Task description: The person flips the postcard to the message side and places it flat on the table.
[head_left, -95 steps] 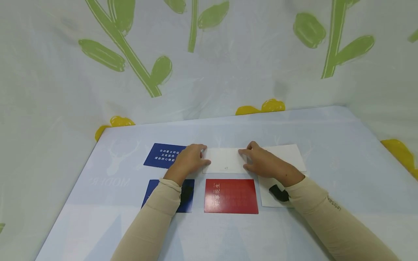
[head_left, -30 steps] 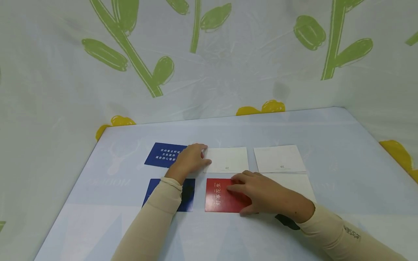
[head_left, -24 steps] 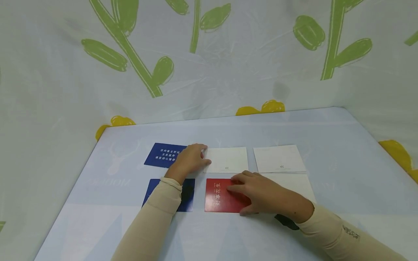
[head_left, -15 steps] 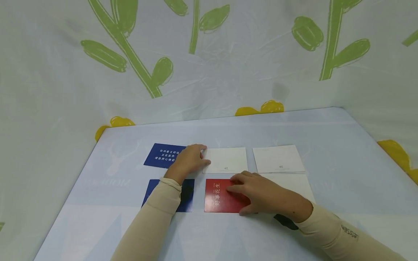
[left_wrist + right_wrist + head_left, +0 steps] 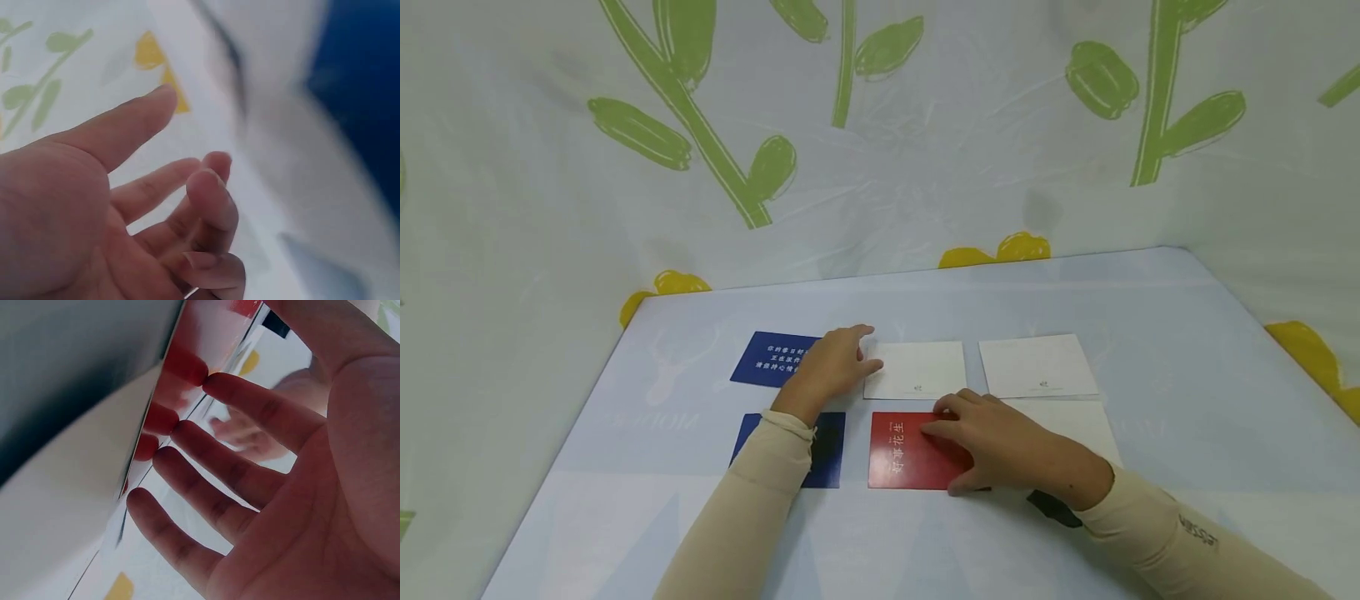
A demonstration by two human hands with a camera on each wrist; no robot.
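Observation:
In the head view my left hand (image 5: 823, 371) is just over the left edge of the middle white card (image 5: 921, 367), thumb and index finger apart. It overlaps the upper blue card (image 5: 767, 354) with white lettering. The left wrist view shows that palm holding nothing, fingers loosely bent. My right hand (image 5: 1011, 442) spreads over the right part of a red card (image 5: 898, 479) with white characters. Seen from the right wrist, its straight fingertips (image 5: 164, 456) touch the glossy red surface, which mirrors them. The red card's right end is hidden under this hand.
A lower blue card (image 5: 829, 458) lies partly behind the left sleeve. At right is an upper white card (image 5: 1037, 367), above another white card (image 5: 1090, 421) with a dark shape (image 5: 1054, 508) showing below the right wrist. A patterned curtain (image 5: 962, 167) stands behind the table.
My right hand moved from the middle white card down to the red card, where it has stayed. Just now my left hand has risen slightly and shifted left off the white card's edge.

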